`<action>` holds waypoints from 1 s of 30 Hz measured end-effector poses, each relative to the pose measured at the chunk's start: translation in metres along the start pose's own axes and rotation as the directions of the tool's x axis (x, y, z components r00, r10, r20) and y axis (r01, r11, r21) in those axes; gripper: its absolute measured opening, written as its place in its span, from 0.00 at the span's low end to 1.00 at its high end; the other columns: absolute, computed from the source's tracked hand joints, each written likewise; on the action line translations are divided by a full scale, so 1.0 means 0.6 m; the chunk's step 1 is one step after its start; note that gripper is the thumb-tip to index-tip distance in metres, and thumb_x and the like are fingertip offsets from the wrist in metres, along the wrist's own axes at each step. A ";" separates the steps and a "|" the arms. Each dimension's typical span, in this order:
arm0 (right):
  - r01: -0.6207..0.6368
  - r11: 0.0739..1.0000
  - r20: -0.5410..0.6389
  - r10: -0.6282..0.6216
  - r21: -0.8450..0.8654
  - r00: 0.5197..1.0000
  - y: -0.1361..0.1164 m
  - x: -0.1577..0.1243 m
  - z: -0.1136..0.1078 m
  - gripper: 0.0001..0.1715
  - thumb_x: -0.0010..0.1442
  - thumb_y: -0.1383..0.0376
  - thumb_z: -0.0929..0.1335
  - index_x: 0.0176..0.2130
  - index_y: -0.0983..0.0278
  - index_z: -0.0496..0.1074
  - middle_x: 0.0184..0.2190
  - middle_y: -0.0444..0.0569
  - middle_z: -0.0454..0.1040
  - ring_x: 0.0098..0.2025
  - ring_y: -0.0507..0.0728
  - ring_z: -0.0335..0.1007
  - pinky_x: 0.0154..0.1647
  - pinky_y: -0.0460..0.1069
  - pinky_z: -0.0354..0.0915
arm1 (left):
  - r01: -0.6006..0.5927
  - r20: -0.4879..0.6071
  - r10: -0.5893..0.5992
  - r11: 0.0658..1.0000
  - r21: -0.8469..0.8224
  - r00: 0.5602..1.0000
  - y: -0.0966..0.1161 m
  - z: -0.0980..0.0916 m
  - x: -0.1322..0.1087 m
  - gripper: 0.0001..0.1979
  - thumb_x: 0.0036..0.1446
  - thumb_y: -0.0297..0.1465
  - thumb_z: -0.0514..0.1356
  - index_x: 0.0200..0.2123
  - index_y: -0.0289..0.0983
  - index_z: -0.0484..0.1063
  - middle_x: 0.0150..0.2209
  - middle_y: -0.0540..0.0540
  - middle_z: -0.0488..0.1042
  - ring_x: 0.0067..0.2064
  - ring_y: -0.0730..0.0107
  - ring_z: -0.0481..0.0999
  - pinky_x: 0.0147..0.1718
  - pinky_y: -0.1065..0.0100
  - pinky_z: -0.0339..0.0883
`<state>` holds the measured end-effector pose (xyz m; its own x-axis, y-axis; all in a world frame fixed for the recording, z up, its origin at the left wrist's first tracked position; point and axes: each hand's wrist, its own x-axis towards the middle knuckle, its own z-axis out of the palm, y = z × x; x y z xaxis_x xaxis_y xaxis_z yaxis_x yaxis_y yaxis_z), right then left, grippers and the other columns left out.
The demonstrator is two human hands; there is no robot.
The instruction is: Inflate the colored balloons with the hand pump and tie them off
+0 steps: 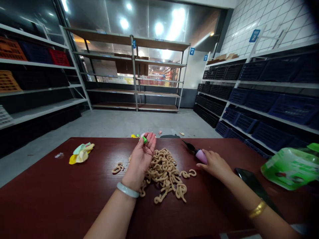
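My left hand is raised palm-up over the dark red table, fingers curled on a small green piece. Just beneath and to the right of it lies a heap of tan rubber-band-like loops, with stray loops to the left. My right hand rests on the table to the right of the heap, closed round a pink-handled tool whose dark tip points away to the left.
Yellow and pale green limp balloons lie at the table's left. A green plastic bag and a dark phone lie at the right. Small bits sit at the far edge. Shelving racks line both sides and the back.
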<state>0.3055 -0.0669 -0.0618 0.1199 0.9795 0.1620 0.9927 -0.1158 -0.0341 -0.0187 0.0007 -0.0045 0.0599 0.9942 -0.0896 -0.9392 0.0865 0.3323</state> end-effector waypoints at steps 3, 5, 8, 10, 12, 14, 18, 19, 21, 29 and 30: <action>-0.026 1.000 0.068 0.026 -0.008 0.997 -0.014 0.020 0.000 0.34 0.57 0.54 0.69 0.58 0.67 0.65 0.50 0.63 0.73 0.50 0.69 0.71 0.44 0.57 0.64 | 0.005 -0.029 -0.008 0.994 -0.110 1.000 0.019 -0.010 0.016 0.12 0.67 0.27 0.49 0.42 0.30 0.71 0.48 0.33 0.76 0.53 0.58 0.76 0.47 0.62 0.75; -0.021 1.000 0.039 0.021 0.012 0.999 -0.040 0.034 -0.015 0.29 0.58 0.58 0.67 0.56 0.67 0.67 0.47 0.61 0.74 0.46 0.68 0.73 0.41 0.56 0.65 | 0.003 -0.060 -0.013 0.986 -0.166 0.998 0.032 -0.020 0.026 0.11 0.67 0.28 0.49 0.39 0.31 0.71 0.48 0.33 0.77 0.54 0.57 0.75 0.46 0.61 0.76; 0.133 0.984 -0.121 -0.119 0.120 0.986 -0.105 0.045 -0.049 0.33 0.57 0.58 0.67 0.60 0.64 0.62 0.53 0.59 0.72 0.48 0.66 0.73 0.43 0.54 0.64 | -0.022 -0.086 0.007 0.983 -0.184 0.996 0.047 -0.033 0.037 0.11 0.67 0.27 0.49 0.37 0.32 0.70 0.47 0.35 0.77 0.54 0.57 0.75 0.46 0.59 0.75; 0.271 0.942 -0.170 -0.240 0.196 0.956 -0.158 0.040 -0.066 0.33 0.60 0.53 0.66 0.60 0.61 0.61 0.53 0.56 0.72 0.49 0.65 0.72 0.45 0.54 0.64 | -0.044 -0.092 0.030 0.987 -0.153 0.995 0.051 -0.038 0.041 0.11 0.67 0.28 0.49 0.37 0.33 0.70 0.47 0.36 0.78 0.53 0.58 0.76 0.46 0.59 0.75; 0.358 0.904 -0.151 -0.330 0.233 0.932 -0.207 0.031 -0.074 0.32 0.60 0.49 0.65 0.57 0.63 0.64 0.51 0.57 0.74 0.48 0.66 0.73 0.44 0.55 0.64 | -0.057 -0.085 0.048 0.993 -0.103 0.995 0.052 -0.040 0.041 0.11 0.67 0.28 0.49 0.36 0.33 0.70 0.47 0.36 0.78 0.52 0.59 0.76 0.46 0.59 0.75; 0.414 0.874 -0.128 -0.393 0.254 0.910 -0.242 0.020 -0.073 0.30 0.61 0.48 0.65 0.55 0.63 0.66 0.47 0.56 0.76 0.47 0.65 0.73 0.43 0.54 0.63 | -0.071 -0.075 0.067 0.997 -0.041 0.995 0.050 -0.039 0.039 0.11 0.67 0.29 0.50 0.36 0.33 0.70 0.47 0.36 0.78 0.51 0.59 0.77 0.47 0.59 0.75; 0.398 0.875 -0.092 -0.389 0.273 0.917 -0.258 0.013 -0.059 0.29 0.60 0.49 0.66 0.54 0.62 0.67 0.45 0.55 0.76 0.45 0.65 0.74 0.41 0.54 0.63 | -0.122 -0.051 0.126 0.989 0.089 0.991 0.038 -0.032 0.033 0.11 0.66 0.30 0.52 0.33 0.33 0.70 0.46 0.34 0.78 0.50 0.58 0.78 0.48 0.58 0.73; 0.399 0.875 -0.090 -0.390 0.275 0.917 -0.254 0.013 -0.056 0.29 0.59 0.50 0.66 0.54 0.62 0.67 0.45 0.55 0.76 0.45 0.65 0.74 0.41 0.54 0.63 | -0.129 -0.038 0.135 0.984 0.119 0.990 0.034 -0.031 0.031 0.12 0.66 0.30 0.52 0.33 0.33 0.71 0.45 0.34 0.79 0.49 0.58 0.78 0.49 0.57 0.73; 0.407 0.870 -0.097 -0.396 0.278 0.913 -0.244 0.015 -0.051 0.29 0.59 0.50 0.66 0.55 0.61 0.66 0.46 0.55 0.76 0.45 0.65 0.74 0.41 0.54 0.63 | -0.133 -0.014 0.138 0.975 0.179 0.990 0.024 -0.028 0.027 0.12 0.66 0.31 0.54 0.32 0.32 0.71 0.43 0.34 0.79 0.48 0.58 0.79 0.50 0.57 0.72; 0.429 0.863 -0.129 -0.409 0.266 0.903 -0.231 0.016 -0.047 0.27 0.59 0.52 0.67 0.54 0.60 0.66 0.47 0.55 0.76 0.45 0.64 0.74 0.40 0.53 0.63 | -0.126 0.000 0.132 0.940 0.316 0.991 -0.003 -0.016 0.010 0.11 0.65 0.30 0.55 0.35 0.32 0.74 0.41 0.36 0.80 0.44 0.63 0.80 0.51 0.60 0.70; 0.430 0.864 -0.132 -0.410 0.263 0.903 -0.230 0.015 -0.047 0.27 0.59 0.52 0.67 0.54 0.60 0.66 0.47 0.54 0.76 0.45 0.64 0.74 0.40 0.53 0.63 | -0.122 -0.002 0.130 0.939 0.323 0.992 -0.005 -0.015 0.009 0.11 0.65 0.30 0.55 0.35 0.32 0.74 0.41 0.36 0.80 0.44 0.64 0.80 0.50 0.60 0.71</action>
<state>0.1700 -0.0467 -0.0278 -0.2967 0.9099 0.2900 0.9050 0.3648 -0.2188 -0.0187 0.0054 -0.0142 -0.0633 0.9968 -0.0480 -0.7796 -0.0194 0.6260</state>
